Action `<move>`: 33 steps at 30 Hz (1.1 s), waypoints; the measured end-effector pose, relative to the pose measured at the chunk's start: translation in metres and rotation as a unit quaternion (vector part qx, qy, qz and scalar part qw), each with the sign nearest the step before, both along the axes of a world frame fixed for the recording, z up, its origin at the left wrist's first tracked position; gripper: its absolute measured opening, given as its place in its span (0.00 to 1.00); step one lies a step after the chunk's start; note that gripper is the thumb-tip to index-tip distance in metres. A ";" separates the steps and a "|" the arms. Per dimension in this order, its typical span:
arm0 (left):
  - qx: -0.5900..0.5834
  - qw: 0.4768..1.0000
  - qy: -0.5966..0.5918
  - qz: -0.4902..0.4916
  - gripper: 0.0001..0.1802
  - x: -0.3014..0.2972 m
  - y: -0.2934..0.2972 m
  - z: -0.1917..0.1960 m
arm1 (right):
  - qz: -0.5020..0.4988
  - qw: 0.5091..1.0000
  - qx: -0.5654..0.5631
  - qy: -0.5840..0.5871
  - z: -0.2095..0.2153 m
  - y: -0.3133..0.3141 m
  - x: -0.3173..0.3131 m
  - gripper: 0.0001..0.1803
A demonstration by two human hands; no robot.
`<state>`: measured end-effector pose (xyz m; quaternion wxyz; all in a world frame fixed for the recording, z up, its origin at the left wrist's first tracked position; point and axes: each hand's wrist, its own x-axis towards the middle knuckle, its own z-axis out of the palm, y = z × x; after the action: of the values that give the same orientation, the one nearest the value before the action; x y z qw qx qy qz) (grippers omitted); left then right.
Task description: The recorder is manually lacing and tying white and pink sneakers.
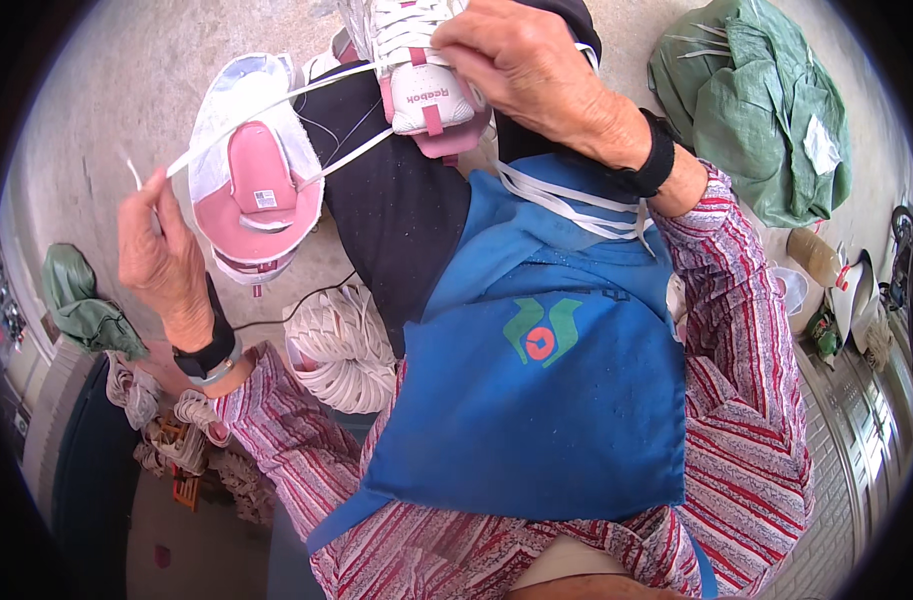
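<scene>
My right hand (531, 70) grips a white and pink sneaker (421, 85) resting on my knee at the top centre, fingers on its laces. A white shoelace (276, 105) runs taut from that shoe leftwards to my left hand (161, 255), which pinches its end, raised to the left. A second white and pink sneaker (254, 175) lies on the ground below the lace, its pink insole showing. More white laces (566, 205) drape across my blue apron (546, 380) under my right wrist.
A bundle of white laces (341, 350) lies on the concrete floor by my leg. A green sack (751, 100) sits top right, a green cloth (81, 305) at left. Lace bunches (161, 425) pile at lower left. Bottles and clutter (836, 290) stand at the right.
</scene>
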<state>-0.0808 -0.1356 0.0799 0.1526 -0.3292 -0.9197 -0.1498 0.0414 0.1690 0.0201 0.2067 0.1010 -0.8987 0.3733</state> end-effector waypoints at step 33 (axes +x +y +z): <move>0.393 0.760 -0.517 0.040 0.13 0.049 0.040 -0.012 | 0.046 0.631 -0.771 -0.075 0.109 0.023 0.053 0.16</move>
<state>-0.0323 -0.0960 0.0675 -0.2239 -0.0765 -0.7319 -0.6390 0.0941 0.1923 0.1289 0.1236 -0.0823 -0.2900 0.9454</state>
